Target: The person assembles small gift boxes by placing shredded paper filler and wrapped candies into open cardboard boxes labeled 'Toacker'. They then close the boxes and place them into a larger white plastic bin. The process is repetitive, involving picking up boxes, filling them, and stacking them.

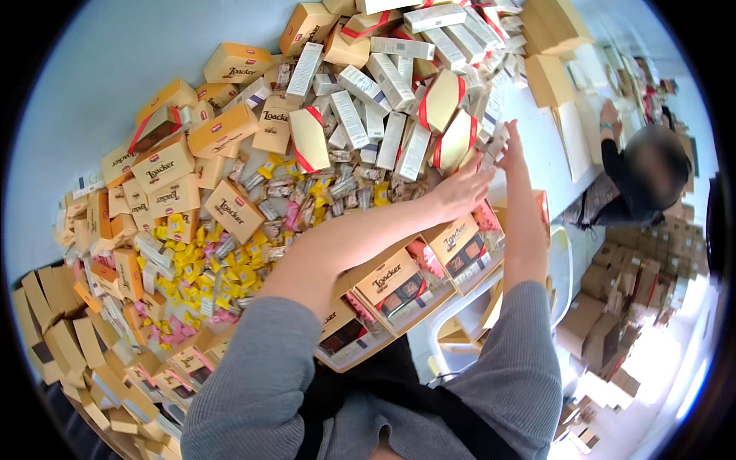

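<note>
My left hand (462, 186) reaches across to the right edge of the heap, its fingers bent together. Beside it my right hand (511, 149) is raised, thumb up and fingers curled. Small clear-wrapped sweets (493, 149) show between the two hands; their exact kind is hard to make out. Just below my hands stand open gift boxes (452, 290) in a row, each with an orange-tan carton (388, 274), a dark packet (402, 295) and pink packing. A cream box with red ribbon (457, 140) lies right behind my left hand.
Slim white cartons (391, 142) and tan cartons (224, 132) pile up across the table. Yellow-wrapped sweets (201, 268) spread at the left, near more filled boxes (188, 364). At the right a person (648, 172) works; stacked brown cartons (590, 307) stand behind. A white chair (563, 268) is below.
</note>
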Demonstrator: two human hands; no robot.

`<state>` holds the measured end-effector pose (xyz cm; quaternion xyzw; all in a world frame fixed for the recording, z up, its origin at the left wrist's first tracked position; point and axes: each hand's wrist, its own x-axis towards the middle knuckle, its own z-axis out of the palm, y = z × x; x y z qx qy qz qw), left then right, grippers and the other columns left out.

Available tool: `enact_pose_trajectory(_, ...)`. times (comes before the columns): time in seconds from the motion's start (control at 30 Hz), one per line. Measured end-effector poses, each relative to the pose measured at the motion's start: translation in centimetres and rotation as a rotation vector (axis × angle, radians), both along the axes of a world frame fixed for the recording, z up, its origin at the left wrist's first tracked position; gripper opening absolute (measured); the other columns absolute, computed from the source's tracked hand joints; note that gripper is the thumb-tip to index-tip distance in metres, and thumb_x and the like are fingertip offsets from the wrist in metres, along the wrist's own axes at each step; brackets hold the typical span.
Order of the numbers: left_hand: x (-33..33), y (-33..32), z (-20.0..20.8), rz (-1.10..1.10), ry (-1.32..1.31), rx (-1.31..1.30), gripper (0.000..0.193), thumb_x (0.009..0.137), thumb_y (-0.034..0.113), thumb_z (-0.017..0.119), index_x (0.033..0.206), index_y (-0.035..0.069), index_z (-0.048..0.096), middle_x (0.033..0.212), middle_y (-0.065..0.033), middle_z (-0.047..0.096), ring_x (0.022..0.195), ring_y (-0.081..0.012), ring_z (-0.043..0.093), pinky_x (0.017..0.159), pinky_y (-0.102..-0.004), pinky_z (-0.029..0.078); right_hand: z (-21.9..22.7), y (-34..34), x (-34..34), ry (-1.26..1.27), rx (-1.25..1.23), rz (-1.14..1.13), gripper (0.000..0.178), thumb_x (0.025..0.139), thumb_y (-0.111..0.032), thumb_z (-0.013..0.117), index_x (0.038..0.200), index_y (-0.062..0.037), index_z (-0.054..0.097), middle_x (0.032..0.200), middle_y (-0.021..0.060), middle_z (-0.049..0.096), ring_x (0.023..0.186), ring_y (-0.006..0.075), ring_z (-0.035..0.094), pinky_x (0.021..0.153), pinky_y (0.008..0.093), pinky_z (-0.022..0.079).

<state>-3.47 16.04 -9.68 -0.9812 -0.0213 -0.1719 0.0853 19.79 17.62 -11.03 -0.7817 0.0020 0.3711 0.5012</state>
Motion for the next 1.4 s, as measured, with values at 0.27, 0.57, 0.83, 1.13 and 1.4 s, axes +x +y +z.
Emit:
enact_pose_trajectory(0.27,-0.9,9.6,0.9,0.053,0.527,0.094,0.077,0.071,0.062,0.06,0.139,0.036,0.037,0.149,-0.0075,0.031,0.137,-0.0353,0.025,0.112,-0.0577,-0.005,-5.0,1.2,-0.2,0.133,0.344,0.219,0.042,0.094,-0.034,0.047,0.128,-0.0102,0.046,0.118,0.0098,0.057,0.108,0.0282,0.056,0.091,0.046,0.046)
enact_pose_trajectory(0.57,-17.2,14.4,0.8,0.323,0.556,0.167,0.047,0.073,0.032,0.062,0.121,0.032,0.06,0.152,0.0095,0.02,0.143,-0.023,0.007,0.112,-0.0592,-0.004,0.7,6.5,-22.3,0.427,0.462,-0.027,0.06,0.085,-0.017,0.062,0.132,-0.0278,0.027,0.126,0.0068,0.046,0.11,0.0282,0.05,0.08,0.0547,0.045)
enact_pose_trajectory(0.83,-26.7,16.2,3.8,0.364,0.116,-0.059,0.033,0.082,0.04,0.062,0.113,0.029,0.063,0.143,0.0011,0.037,0.137,-0.0186,0.027,0.111,-0.0493,0.022,-1.3,10.5,-24.5,0.321,0.233,0.515,0.04,0.085,-0.019,0.059,0.123,-0.012,0.047,0.12,0.0101,0.048,0.108,0.0285,0.049,0.086,0.053,0.046)
enact_pose_trajectory(1.13,-59.0,-7.5,9.7,0.964,-0.245,-0.197,0.037,0.081,0.024,0.064,0.116,0.01,0.059,0.116,-0.0127,0.059,0.112,-0.0308,0.054,0.095,-0.0432,0.042,11.6,-7.8,-30.5,0.156,0.374,0.751,0.039,0.09,-0.012,0.055,0.128,-0.0053,0.052,0.127,0.0047,0.054,0.106,0.0181,0.056,0.086,0.0299,0.046)
enact_pose_trajectory(1.4,-71.3,-30.7,3.9,1.386,-0.267,-0.426,0.046,0.084,0.027,0.063,0.122,0.002,0.053,0.121,-0.0211,0.055,0.115,-0.04,0.049,0.096,-0.0448,0.041,7.2,-27.5,-47.2,-0.615,-0.07,1.18,0.037,0.085,-0.02,0.063,0.117,-0.0026,0.058,0.108,0.0105,0.061,0.091,0.0222,0.061,0.076,0.034,0.049)
